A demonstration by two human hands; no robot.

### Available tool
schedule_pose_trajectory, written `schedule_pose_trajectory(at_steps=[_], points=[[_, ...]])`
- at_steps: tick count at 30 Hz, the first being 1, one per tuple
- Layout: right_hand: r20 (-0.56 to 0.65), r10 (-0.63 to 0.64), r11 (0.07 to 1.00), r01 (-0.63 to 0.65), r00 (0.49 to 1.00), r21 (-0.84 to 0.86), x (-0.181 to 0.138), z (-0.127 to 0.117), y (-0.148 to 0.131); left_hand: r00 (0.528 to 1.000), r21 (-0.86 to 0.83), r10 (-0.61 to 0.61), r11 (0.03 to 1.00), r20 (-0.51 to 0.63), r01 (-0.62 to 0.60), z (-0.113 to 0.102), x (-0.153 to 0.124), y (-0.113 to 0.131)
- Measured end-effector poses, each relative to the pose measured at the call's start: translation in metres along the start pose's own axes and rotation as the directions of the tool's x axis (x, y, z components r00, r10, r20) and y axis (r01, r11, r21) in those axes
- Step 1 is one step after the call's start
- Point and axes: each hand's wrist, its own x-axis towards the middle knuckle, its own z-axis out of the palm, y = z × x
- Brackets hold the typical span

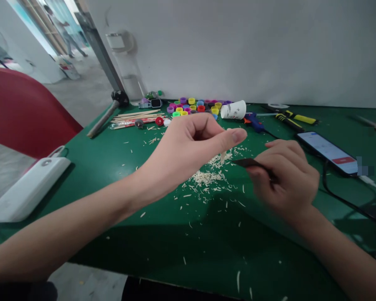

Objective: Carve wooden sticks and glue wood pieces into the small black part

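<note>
Wood piece (223, 156) is pinched in the left hand (191, 146), dark blade (242, 162) gripped by the right hand (285, 177) just beside it, shavings (207, 178) strewn below; whittling seems underway, next stroke likely requiring edge to be set against wood.

- Wood shavings (207, 177) lie scattered mid-table, most of them between the left hand (191, 146) and the right hand (285, 175).
- A blade (242, 162) in the right hand points left, toward a wood piece (223, 156) under the left fingertips.
- Behind the hands, along the back of the table (97, 167), from left to right: wooden sticks (138, 115), small caps (201, 108), a paper cup (233, 110) on its side, a glue gun (255, 122), pliers (288, 122).
- A smartphone (329, 152) lies right of the right hand.
- A power bank (28, 188) lies at the left edge; a chair (25, 108) stands beyond it.
</note>
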Motion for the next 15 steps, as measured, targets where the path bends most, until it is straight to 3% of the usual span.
schedule_pose_trajectory(at_steps=[11,13,15], points=[[0.107,-0.023,0.999,0.028,0.994,-0.047,0.004,0.004,-0.003,1.0,0.083,-0.005,0.996,-0.018,0.007,0.005,-0.004,0.002],[0.185,-0.059,0.995,0.073,0.981,-0.065,0.001,0.008,-0.005,0.999,0.116,0.036,0.993,-0.02,-0.034,0.006,-0.006,0.007],[0.327,-0.131,0.981,0.169,0.936,-0.091,-0.003,0.016,-0.007,0.994,0.158,0.103,0.983,-0.02,-0.099,0.005,-0.007,0.013]])
